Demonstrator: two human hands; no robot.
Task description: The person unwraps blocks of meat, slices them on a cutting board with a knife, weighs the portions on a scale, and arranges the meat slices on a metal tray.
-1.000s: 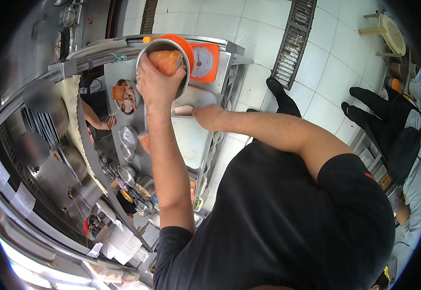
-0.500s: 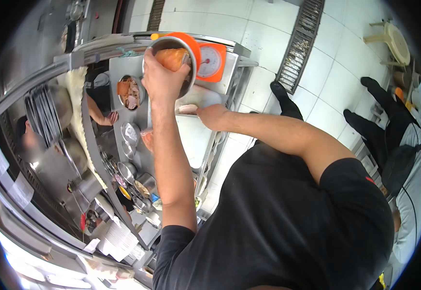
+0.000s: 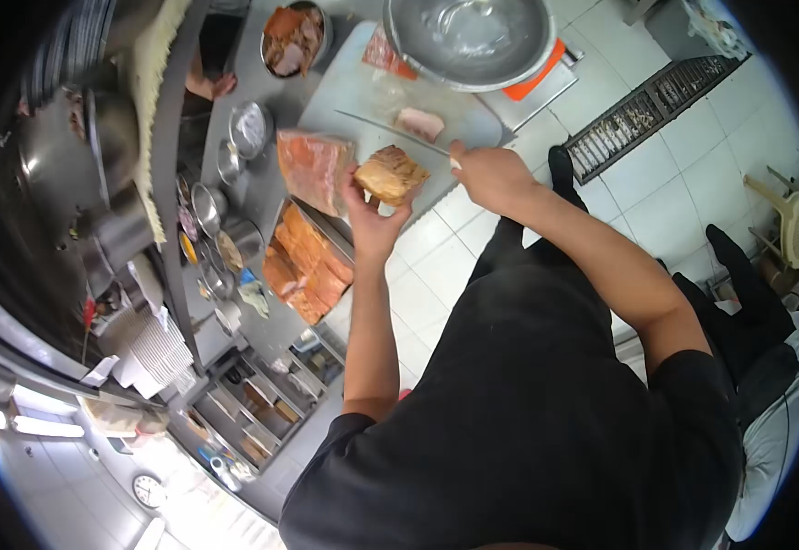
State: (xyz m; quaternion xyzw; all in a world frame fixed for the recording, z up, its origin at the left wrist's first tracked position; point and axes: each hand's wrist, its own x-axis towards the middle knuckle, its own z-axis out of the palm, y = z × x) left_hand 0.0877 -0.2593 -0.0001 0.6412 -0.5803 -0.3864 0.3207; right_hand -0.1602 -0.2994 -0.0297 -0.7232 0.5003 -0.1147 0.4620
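My left hand (image 3: 376,220) pinches a browned chunk of meat (image 3: 392,176) between thumb and fingers, above the counter's front edge. In my right hand (image 3: 495,179) is a knife (image 3: 385,126), its thin blade pointing left over the white cutting board (image 3: 353,87). Just behind the blade lies a small pale piece of meat (image 3: 419,124) on the board. A pink slab (image 3: 385,55) rests farther back on it. Left of my left hand is a large wrapped-looking pink slab (image 3: 315,167), beside a metal tray of orange meat slabs (image 3: 312,261).
A large metal bowl (image 3: 473,41) sits over the orange scale (image 3: 537,73). A bowl of meat pieces (image 3: 294,41) stands at the back left. Small metal bowls (image 3: 249,128) line the left side. Another person's hand (image 3: 223,85) shows beyond the counter.
My left hand has left the metal bowl and moved nearer my body with the meat chunk. The view has turned and shifted closer; the knife blade and the tray of slabs now show clearly.
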